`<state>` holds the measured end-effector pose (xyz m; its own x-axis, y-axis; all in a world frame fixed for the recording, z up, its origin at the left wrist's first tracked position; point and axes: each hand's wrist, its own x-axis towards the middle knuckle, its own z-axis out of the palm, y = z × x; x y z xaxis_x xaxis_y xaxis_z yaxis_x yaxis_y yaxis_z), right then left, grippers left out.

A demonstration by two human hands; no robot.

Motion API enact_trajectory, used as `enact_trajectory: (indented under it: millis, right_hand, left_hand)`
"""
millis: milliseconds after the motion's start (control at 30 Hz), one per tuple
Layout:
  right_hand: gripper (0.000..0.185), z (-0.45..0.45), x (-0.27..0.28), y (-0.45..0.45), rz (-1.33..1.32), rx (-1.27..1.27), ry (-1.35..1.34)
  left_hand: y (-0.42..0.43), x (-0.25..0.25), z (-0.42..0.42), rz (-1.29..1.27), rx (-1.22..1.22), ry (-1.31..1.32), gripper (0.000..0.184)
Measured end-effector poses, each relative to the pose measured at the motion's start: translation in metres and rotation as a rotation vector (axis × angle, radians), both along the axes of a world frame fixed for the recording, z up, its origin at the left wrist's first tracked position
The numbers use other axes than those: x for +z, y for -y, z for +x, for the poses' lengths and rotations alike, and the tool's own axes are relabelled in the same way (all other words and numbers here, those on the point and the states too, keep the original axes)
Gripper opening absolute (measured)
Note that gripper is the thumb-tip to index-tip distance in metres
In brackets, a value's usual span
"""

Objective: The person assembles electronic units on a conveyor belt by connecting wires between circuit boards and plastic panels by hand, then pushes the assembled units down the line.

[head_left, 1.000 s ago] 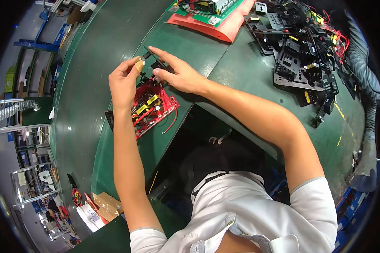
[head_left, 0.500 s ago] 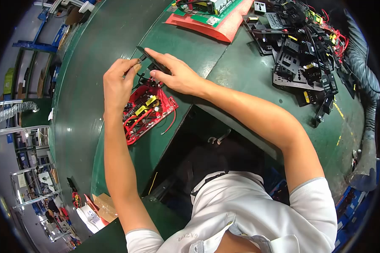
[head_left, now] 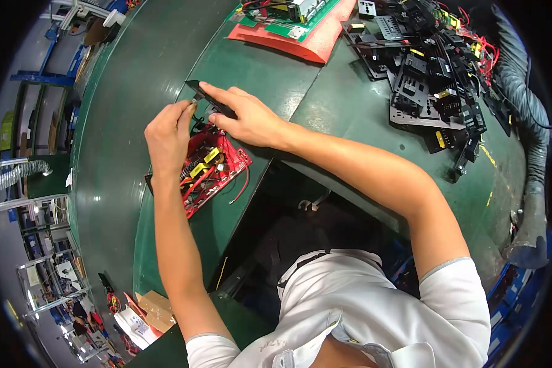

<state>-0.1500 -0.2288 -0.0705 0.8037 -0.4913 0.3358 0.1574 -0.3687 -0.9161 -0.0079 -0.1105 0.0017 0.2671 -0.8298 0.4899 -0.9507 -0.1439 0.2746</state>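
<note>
My right hand (head_left: 251, 116) grips a black panel (head_left: 218, 101), thumb on the near side and fingers along its far edge, holding it tilted above the bench. At the panel's left end, the fingertips of my left hand (head_left: 167, 132) are pinched together on a small part that I cannot make out. Just below both hands lies a red circuit board (head_left: 224, 175) with yellow-wrapped components and red wires, partly hidden by my left hand and forearm. Dark wires show between the panel and the board.
Black panels with sockets (head_left: 417, 80) lie heaped at the right of the green bench (head_left: 276, 92). A green circuit board (head_left: 282, 27) rests on a red foam sheet (head_left: 306, 46) at the back. A grey flexible duct (head_left: 524, 92) runs along the right edge.
The panel and both hands have shifted slightly left and down in view, as the whole scene has drifted left. The panel now shows more of its face, and the pinch continues at its end.
</note>
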Motion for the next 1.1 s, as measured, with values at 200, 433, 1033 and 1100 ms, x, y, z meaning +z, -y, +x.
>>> enact_trajectory:
  millis: [200,433,1033,1100]
  right_hand:
    - [0.065,-0.004,0.010,-0.003,-0.031,-0.020,-0.087]
    - [0.079,-0.003,-0.003,0.004,-0.072,0.061,0.034]
    - [0.076,-0.026,0.029,0.014,-0.607,-0.503,0.007]
    - [0.063,-0.047,0.041,-0.009,-0.611,-0.394,0.062]
  left_hand:
    - [0.007,0.013,0.012,0.127,-0.161,0.166,0.007]
    - [0.004,0.011,0.003,0.111,-0.019,-0.147,0.016]
    - [-0.056,0.049,-0.006,0.438,-0.135,-0.370,0.029]
    - [-0.051,0.050,-0.017,0.615,-0.046,-0.298,0.028]
